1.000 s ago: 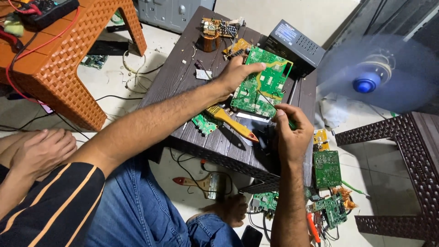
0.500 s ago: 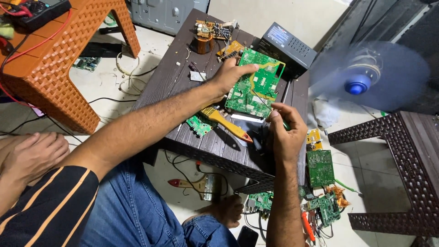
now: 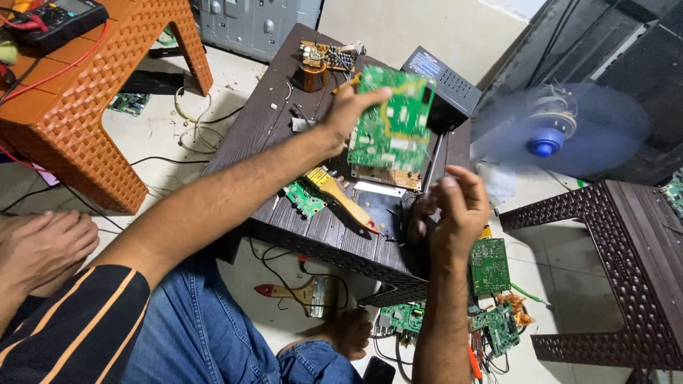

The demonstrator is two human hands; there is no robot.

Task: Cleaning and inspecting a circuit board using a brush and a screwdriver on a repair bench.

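Nearest in, a foot (image 3: 348,331) rests on the floor beside a red-handled brush (image 3: 302,293); a litter of small green boards (image 3: 491,323) lies on the floor by the right forearm; no box or tray here holds anything that can be made out; up comes the right hand (image 3: 455,210), raised over the near corner of the dark slatted desk (image 3: 263,135), its fingers (image 3: 427,213) curled inward and close together, blurred, so whether they pinch anything cannot be told; on the desk just below lie a yellow-handled brush (image 3: 341,195) and a small green board (image 3: 304,199), side by side; the left hand (image 3: 348,114) is lifted clear of the desk and grips the large green circuit board (image 3: 391,121) by its left edge, thumb in front, fingers pressed on it; that board is tilted up in the air, up and to the left of the right hand and apart from it; behind it sits a black box with a display (image 3: 445,85); at the desk's far end, a copper coil part (image 3: 313,75); off to the left an orange stool (image 3: 85,107) carries a multimeter (image 3: 60,18); to the right a blue fan (image 3: 562,135) spins.
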